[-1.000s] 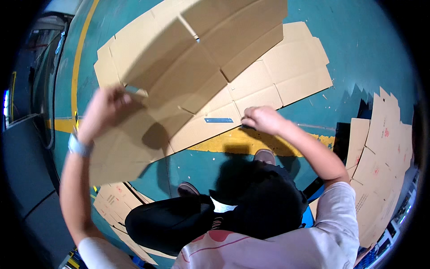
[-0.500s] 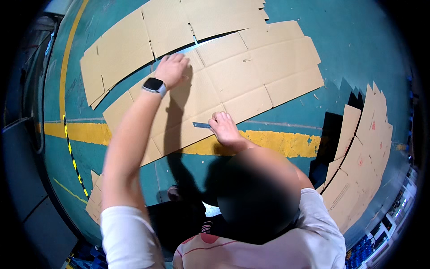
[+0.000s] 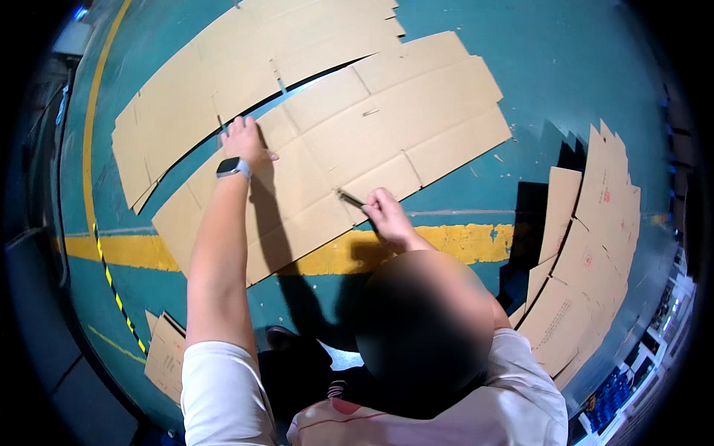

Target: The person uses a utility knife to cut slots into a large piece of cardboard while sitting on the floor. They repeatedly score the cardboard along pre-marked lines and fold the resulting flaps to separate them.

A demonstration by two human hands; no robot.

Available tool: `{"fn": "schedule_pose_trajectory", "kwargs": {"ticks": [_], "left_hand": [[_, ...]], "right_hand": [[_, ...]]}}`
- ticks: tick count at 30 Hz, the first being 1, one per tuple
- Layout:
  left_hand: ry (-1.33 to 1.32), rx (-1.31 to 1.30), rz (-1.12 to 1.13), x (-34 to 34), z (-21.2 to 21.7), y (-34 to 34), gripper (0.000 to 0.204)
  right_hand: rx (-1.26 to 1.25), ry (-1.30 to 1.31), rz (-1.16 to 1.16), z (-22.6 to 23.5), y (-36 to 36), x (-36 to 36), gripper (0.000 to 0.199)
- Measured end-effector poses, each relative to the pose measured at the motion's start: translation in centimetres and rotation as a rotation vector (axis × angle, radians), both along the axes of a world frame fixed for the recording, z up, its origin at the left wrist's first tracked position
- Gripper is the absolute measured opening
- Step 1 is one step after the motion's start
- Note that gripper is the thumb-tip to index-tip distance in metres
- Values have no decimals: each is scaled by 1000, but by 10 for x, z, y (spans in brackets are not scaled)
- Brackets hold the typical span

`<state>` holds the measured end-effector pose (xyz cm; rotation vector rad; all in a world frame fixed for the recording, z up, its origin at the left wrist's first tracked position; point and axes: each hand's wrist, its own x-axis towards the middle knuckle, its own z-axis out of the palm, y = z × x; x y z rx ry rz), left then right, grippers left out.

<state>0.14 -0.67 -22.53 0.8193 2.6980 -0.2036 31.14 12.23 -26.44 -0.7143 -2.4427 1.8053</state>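
A large flattened cardboard box (image 3: 327,152) lies on the floor in front of me, creased and slotted along its panels. My left hand (image 3: 245,141), wearing a watch (image 3: 232,167) on its wrist, rests on the far left edge of this sheet with fingers and thumb apart. Nearer the front edge, my right hand (image 3: 387,217) grips a thin grey utility knife (image 3: 349,198). The knife's tip points left over the cardboard, close to a crease; whether it touches the sheet I cannot tell.
Another flat cardboard sheet (image 3: 201,97) lies beyond, across a narrow gap. Flattened boxes (image 3: 587,275) are layered at the right, and smaller cardboard pieces (image 3: 165,357) sit at lower left. A yellow stripe (image 3: 461,244) crosses the green floor.
My left hand has shifted left and nearer along the sheet. The right hand has turned the knife, so its tip points up and left. The whole view has shifted slightly.
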Motion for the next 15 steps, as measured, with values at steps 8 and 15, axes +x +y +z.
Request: {"fn": "schedule_pose_trajectory", "kwargs": {"ticks": [8,15], "left_hand": [[-74,-43,77,-20,-9,-6,94],[-471,333,181,-35,32,-71,69]], "right_hand": [[-328,-87,-109,-2,22,29,12],[-388,-108,69,4,22,24,14]]}}
